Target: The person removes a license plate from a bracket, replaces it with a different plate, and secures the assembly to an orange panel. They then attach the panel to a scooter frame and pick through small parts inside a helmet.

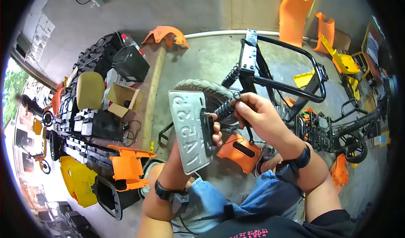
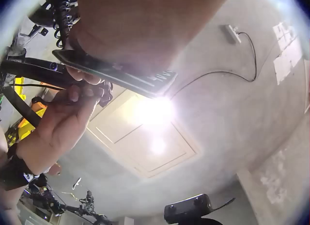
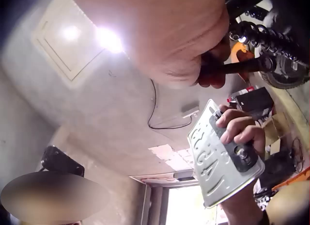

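Presently the left hand (image 1: 216,133) grips the number plate (image 1: 190,130) just beside the rear tyre (image 1: 198,86), the right hand (image 1: 255,113) clenches a dark tool (image 3: 237,67) at that tyre, and the plate seemingly remains unfastened, with its fixing outstanding.

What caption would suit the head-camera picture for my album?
Left hand holds a grey number plate; right hand grips a dark tool beside the stripped scooter's tyre.

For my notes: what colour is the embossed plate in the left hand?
The embossed metal plate is silver; head view.
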A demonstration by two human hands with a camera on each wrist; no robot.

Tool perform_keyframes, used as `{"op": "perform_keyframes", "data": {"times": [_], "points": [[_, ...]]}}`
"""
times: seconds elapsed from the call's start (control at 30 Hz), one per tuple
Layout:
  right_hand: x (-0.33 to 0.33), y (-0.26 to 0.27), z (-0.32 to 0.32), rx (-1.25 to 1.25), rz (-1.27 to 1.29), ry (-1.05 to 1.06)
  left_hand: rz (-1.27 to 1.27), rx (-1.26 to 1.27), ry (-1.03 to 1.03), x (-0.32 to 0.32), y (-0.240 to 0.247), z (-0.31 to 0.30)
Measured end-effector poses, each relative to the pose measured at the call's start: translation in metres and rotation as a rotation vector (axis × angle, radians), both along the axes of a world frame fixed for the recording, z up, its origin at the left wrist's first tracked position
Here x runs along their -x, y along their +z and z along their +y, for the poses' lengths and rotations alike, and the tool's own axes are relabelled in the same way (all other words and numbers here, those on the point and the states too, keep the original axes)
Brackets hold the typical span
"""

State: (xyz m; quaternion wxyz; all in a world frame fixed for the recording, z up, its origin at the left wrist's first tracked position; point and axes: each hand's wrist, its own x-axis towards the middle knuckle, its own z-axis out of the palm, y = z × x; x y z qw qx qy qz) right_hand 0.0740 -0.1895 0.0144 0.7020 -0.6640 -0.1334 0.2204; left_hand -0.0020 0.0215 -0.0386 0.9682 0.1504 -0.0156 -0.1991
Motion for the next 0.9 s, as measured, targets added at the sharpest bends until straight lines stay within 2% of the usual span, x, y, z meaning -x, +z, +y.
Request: {"op": "perform_keyframes", "data": {"times": [0.1,0.17,0.23,0.3,0.37,0.43,0.7,0.77,0.9], "points": [[0.001,0.005,0.000,0.062,-0.109,-0.072,-0.013,-0.029,-0.068,-0.001,-0.011,0.006],[0.000,0.004,0.001,0.239,-0.323,-0.087,-0.023,-0.027,-0.056,0.001,-0.003,-0.001],[-0.001,0.001,0.004,0.244,-0.390,-0.092,-0.047,-0.040,-0.031,0.002,0.003,-0.002],[-0.004,-0.009,0.006,0.266,-0.616,-0.120,-0.055,-0.050,-0.037,0.004,0.007,-0.003],[-0.002,-0.008,0.005,0.280,-0.693,-0.104,-0.057,-0.073,-0.027,0.004,0.011,-0.004],[-0.001,-0.005,0.005,0.351,-0.900,-0.122,-0.051,-0.034,-0.049,0.004,0.008,-0.003],[0.001,-0.009,0.008,0.356,-0.731,-0.074,0.006,-0.070,-0.014,0.010,0.015,-0.003],[0.000,-0.011,0.010,0.270,-0.814,-0.083,-0.015,-0.028,-0.028,0.009,0.008,-0.003],[0.001,-0.004,0.007,0.356,-0.970,-0.059,0.010,0.092,-0.125,0.008,0.002,0.001]]}}
